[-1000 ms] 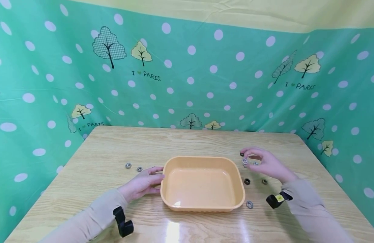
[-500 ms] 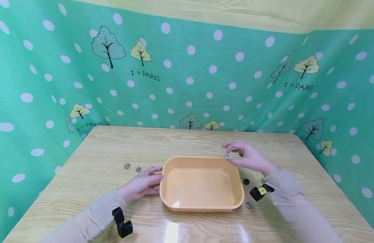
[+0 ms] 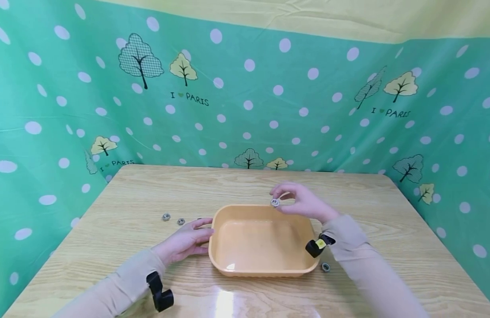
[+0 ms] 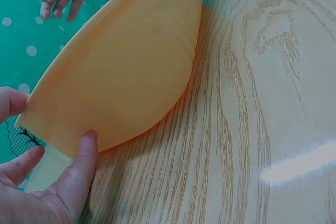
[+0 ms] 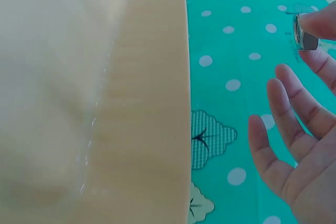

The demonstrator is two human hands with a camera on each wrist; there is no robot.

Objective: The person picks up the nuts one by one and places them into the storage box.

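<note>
A nut [image 3: 274, 202] is pinched between the thumb and index finger of my right hand [image 3: 304, 204]. That hand is held just above the far rim of a light-orange rectangular tray [image 3: 264, 271]. In the right wrist view the silvery nut [image 5: 304, 32] stands on edge between the fingertips, apart from the tray, and the other fingers are loosely spread. My left hand [image 3: 187, 240] touches the tray's left side with its fingers fairly straight. From the left wrist, its thumb [image 4: 88, 148] lies against the outer wall. The tray's visible floor holds nothing.
On the wooden table [image 3: 173, 190], a nut [image 3: 166, 217], another nut [image 3: 181, 221] and a partly hidden dark piece lie left of the tray. One nut [image 3: 325, 267] lies by its near right corner. A green dotted cloth [image 3: 248, 128] hangs behind.
My right hand has carried the nut leftward from the table's right side to the tray's far rim. Its forearm now covers other nuts on the right. The left hand stays at the tray.
</note>
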